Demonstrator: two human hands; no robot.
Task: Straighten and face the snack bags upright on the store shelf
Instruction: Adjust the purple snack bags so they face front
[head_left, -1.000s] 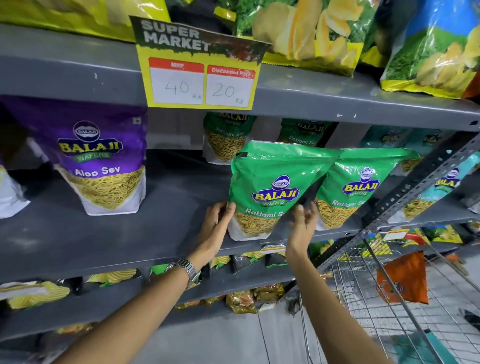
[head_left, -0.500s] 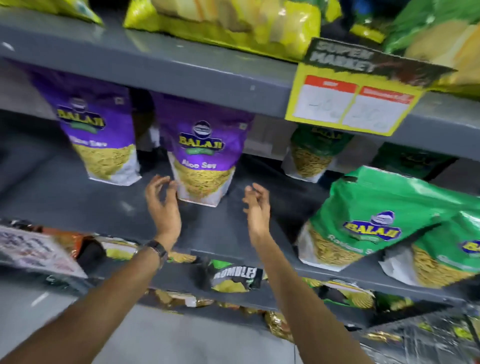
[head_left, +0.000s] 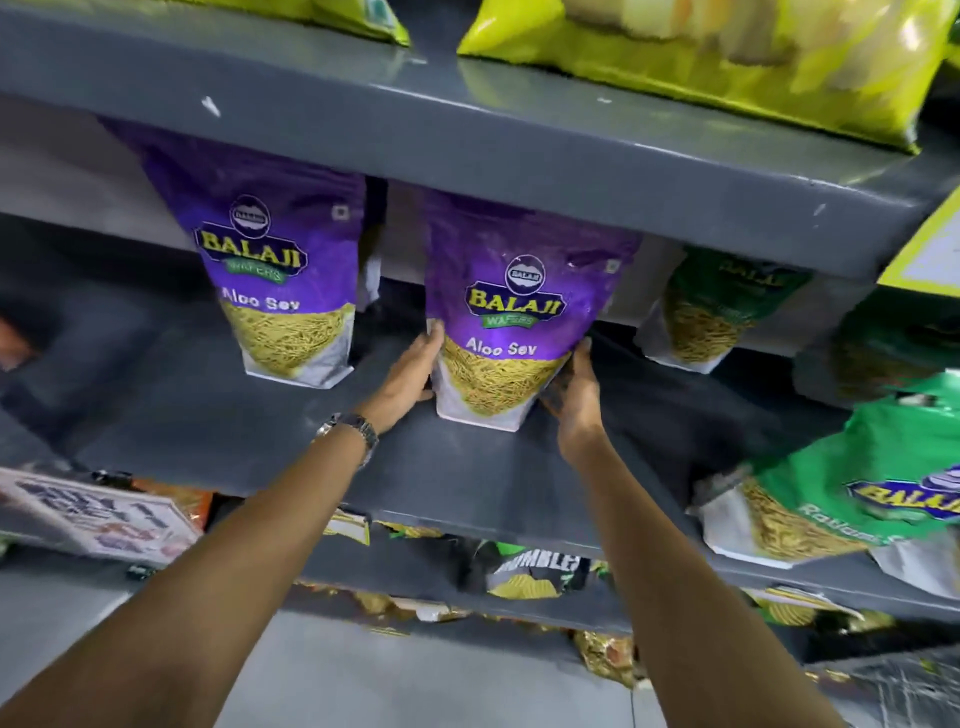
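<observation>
A purple Aloo Sev bag (head_left: 511, 317) stands upright in the middle of the grey shelf (head_left: 452, 473), label facing me. My left hand (head_left: 408, 376) presses its left lower edge and my right hand (head_left: 574, 389) presses its right lower edge, so both hands grip the bag. A second purple Aloo Sev bag (head_left: 278, 275) stands upright to the left, untouched. A green Ratlami Sev bag (head_left: 862, 488) leans tilted at the front right of the same shelf. Another green bag (head_left: 719, 306) stands further back, to the right of the held bag.
The upper shelf (head_left: 467, 140) hangs low over the bag tops and carries yellow-green chip bags (head_left: 727, 67). A yellow price tag (head_left: 930, 249) sticks out at the right. A printed sign (head_left: 98, 514) is clipped to the shelf edge at lower left. More snack packs (head_left: 535, 571) fill the shelf below.
My view has swung left from the green bags. Both hands went from open in front of the middle purple bag to clasped on its two sides.
</observation>
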